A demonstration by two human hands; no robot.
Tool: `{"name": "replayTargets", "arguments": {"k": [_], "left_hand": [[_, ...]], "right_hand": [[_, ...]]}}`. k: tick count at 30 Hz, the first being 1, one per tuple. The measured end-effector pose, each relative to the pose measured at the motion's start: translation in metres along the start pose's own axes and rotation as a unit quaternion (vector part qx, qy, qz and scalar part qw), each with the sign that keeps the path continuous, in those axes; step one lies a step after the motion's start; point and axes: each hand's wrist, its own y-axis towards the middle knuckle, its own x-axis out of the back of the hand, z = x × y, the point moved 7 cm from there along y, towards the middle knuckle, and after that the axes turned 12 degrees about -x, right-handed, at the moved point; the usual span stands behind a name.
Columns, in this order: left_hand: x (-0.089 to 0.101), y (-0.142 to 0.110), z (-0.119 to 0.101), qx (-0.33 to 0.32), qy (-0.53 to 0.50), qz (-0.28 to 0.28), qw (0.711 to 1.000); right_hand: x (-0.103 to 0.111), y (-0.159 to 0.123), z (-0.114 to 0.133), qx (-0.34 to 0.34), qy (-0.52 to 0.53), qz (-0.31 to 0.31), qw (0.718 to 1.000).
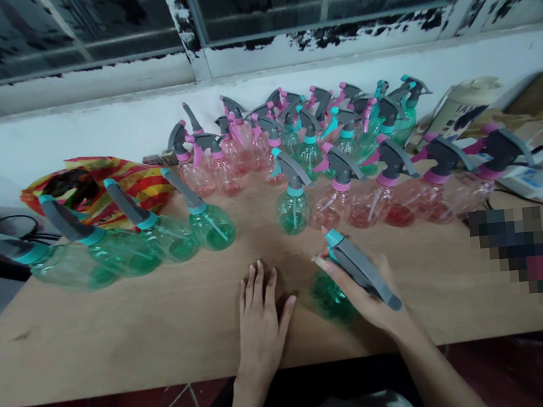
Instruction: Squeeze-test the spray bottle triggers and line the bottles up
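My right hand (374, 296) is closed around the neck of a green spray bottle (334, 299) with a grey and teal trigger head. This bottle is near the front edge of the table; whether its base touches the wood I cannot tell. To its left, my left hand (259, 312) lies flat on the table with the fingers stretched out, holding nothing. Just beyond the hands stands another green spray bottle (294, 211), at the left end of a row of pink spray bottles (331, 208).
On the left, several green spray bottles (211, 228) form a row. Behind, pink and green bottles (242, 149) crowd near the wall. A red and yellow plastic bag (150, 182) lies back left; a white container (463, 107) and cables are back right. The wooden table (168, 326) ends in front of me.
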Motion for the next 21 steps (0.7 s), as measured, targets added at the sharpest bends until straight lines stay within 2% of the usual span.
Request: {"name": "replayTargets", "arguments": {"k": [3, 9, 21], "left_hand": [[0.0001, -0.0003, 0.0002, -0.001, -0.003, 0.001, 1.000], [0.0004, 0.0002, 0.0000, -0.001, -0.009, 0.005, 1.000], [0.0000, 0.0001, -0.0002, 0.004, -0.008, 0.010, 1.000]], "right_hand": [[0.0006, -0.0008, -0.0025, -0.003, 0.000, -0.002, 1.000], [-0.0017, -0.0023, -0.0001, 0.016, 0.004, 0.051, 0.999], [-0.0019, -0.0021, -0.0022, 0.009, 0.030, 0.052, 0.998]]}}
